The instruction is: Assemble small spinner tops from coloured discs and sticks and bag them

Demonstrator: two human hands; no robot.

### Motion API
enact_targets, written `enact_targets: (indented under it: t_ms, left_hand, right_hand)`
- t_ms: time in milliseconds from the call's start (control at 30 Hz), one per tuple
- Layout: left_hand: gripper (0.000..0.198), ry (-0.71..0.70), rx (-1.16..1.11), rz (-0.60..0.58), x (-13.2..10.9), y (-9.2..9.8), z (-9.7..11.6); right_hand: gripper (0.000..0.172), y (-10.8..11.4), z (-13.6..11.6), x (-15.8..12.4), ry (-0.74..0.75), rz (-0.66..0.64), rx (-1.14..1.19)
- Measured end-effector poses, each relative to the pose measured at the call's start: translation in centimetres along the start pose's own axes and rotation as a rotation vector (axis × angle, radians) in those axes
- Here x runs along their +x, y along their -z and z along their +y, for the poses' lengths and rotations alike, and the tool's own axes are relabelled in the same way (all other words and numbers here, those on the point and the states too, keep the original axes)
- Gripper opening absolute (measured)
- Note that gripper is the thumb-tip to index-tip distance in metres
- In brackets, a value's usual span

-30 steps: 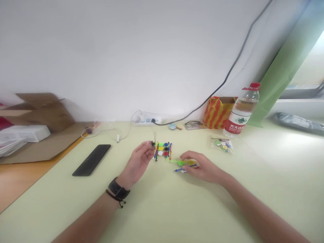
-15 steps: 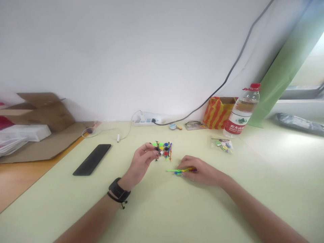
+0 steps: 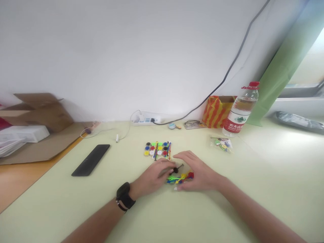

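Your pale green tabletop (image 3: 162,219) spreads toward you and to your right; its slanting left edge (image 3: 26,186) lies well apart from your hands, with a black slab (image 3: 91,160) between. The wall (image 3: 126,60) bounds the far side, and a water bottle (image 3: 239,113) stands beyond your right hand (image 3: 204,173), near a bag of small parts (image 3: 222,144).

Your left hand (image 3: 155,173) pinches a black piece (image 3: 176,170) with a thin stem. Just below it, a cluster of coloured arrow pieces (image 3: 181,179) lies between your two hands, within the curve of your right thumb and fingers, which stand apart; you cannot tell whether they grip any of it. Rows of coloured discs (image 3: 152,148) sit just past your left fingers.

Your right hand partly hides the cluster, the overlapping arrows are hard to count, and both forearms are cut off at the bottom.
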State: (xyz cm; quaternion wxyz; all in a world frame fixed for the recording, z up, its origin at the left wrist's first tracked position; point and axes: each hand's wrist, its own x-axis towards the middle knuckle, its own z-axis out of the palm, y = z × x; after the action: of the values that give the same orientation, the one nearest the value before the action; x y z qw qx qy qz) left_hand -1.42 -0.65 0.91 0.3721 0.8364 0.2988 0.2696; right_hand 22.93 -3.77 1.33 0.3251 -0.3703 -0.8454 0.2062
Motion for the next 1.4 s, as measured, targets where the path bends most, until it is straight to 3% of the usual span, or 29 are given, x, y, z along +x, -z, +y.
enact_targets:
  t_ms: [67, 133, 233, 400, 533, 733, 867, 1033, 1167, 1300, 1400]
  left_hand:
    - [0.031, -0.052, 0.04, -0.011, -0.1, 0.0, -0.2]
    - [0.033, -0.047, 0.045, 0.009, -0.2, 0.1, -0.4]
    - [0.032, -0.023, 0.049, 0.023, -0.4, 0.3, -0.1]
    - [0.049, -0.07, 0.05, -0.055, -0.4, 0.1, 0.6]
    - [0.045, -0.03, 0.071, -0.08, -0.3, -0.2, 0.5]
    - [0.041, -0.042, 0.127, -0.097, -0.4, -0.2, 0.0]
    - [0.04, -0.059, 0.135, -0.112, -0.3, 0.1, 0.4]
    - [0.041, -0.075, 0.111, -0.132, -0.2, 0.2, 1.0]
    - [0.047, -0.056, 0.121, -0.144, -0.4, 0.2, 0.2]
    - [0.055, -0.085, 0.213, -0.151, -0.6, 0.7, -0.3]
    - [0.054, -0.123, 0.304, -0.051, -0.2, 1.7, 0.1]
  right_hand:
    - [0.084, 0.4, 0.1, -0.2, -0.038, -0.108, -0.017]
    - [0.076, 0.4, 0.1, -0.3, -0.08, -0.152, -0.04]
    - [0.064, -0.1, 0.0, -0.1, -0.116, -0.132, -0.079]
    - [0.044, -1.0, -0.2, 0.2, -0.114, -0.1, -0.045]
    - [0.055, -0.4, -0.1, 0.0, -0.148, -0.114, -0.109]
    - [0.079, 2.3, 0.7, -0.6, -0.283, -0.258, -0.039]
    - [0.066, 2.7, 1.1, -0.6, -0.36, -0.261, -0.023]
    - [0.042, 2.1, 1.0, -0.3, -0.31, -0.229, -0.038]
    - [0.032, 2.0, 0.8, -0.2, -0.288, -0.209, -0.097]
    - [0.044, 2.6, 0.6, -0.5, -0.301, -0.24, -0.147]
    - [0.059, 3.5, 0.5, -0.4, -0.301, -0.208, -0.113]
